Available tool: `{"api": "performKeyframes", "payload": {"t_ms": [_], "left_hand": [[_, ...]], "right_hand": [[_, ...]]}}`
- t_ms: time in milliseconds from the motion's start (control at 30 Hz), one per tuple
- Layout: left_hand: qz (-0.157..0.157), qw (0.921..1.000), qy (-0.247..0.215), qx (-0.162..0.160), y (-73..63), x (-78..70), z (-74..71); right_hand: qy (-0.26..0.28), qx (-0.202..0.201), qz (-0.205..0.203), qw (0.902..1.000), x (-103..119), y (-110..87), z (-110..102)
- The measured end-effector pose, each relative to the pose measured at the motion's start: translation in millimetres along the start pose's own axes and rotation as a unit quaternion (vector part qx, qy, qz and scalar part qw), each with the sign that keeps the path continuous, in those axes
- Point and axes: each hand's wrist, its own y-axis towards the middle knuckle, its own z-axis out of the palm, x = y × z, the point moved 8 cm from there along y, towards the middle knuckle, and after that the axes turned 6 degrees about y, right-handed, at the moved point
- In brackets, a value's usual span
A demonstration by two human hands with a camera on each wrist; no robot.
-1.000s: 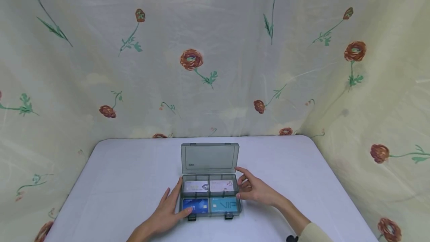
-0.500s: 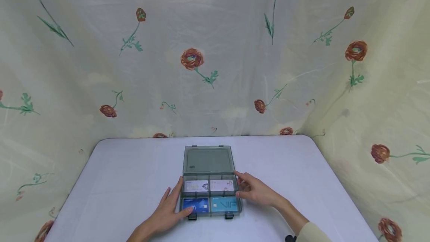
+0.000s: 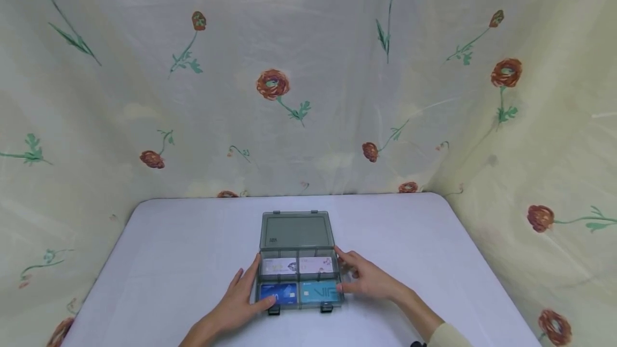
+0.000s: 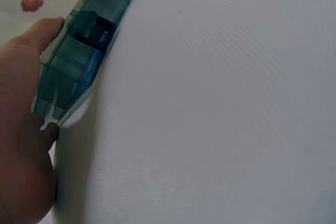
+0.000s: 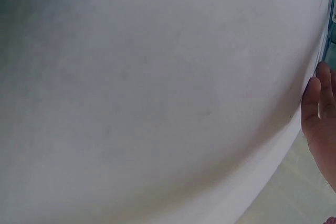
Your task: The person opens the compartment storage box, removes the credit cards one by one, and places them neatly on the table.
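A smoky translucent plastic organizer box lies on the table, its lid folded back flat behind it. Four-way dividers split the tray: a whitish card and a pinkish card lie at the back, a dark blue card and a teal card in front. My left hand holds the left side, thumb over the front left corner, fingers along the wall. At the right side, my right hand touches the wall, index fingertip beside the hinge and thumb at the teal card's edge.
Two black latches, a left latch and a right latch, hang from the box's front edge. The white table is bordered behind and at the sides by a flowered curtain.
The lid has dropped back from a raised angle to lying flat. My right index finger has come down from the lid to the hinge corner; my left hand has stayed in place.
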Motion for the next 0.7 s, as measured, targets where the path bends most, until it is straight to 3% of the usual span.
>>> {"api": "performKeyframes", "payload": {"t_ms": [700], "left_hand": [[0.011, 0.9994, 0.018, -0.029, -0.9, 1.8, -8.2]], "right_hand": [[0.015, -0.005, -0.003, 0.9999, 9.6, -0.9, -0.5]]}}
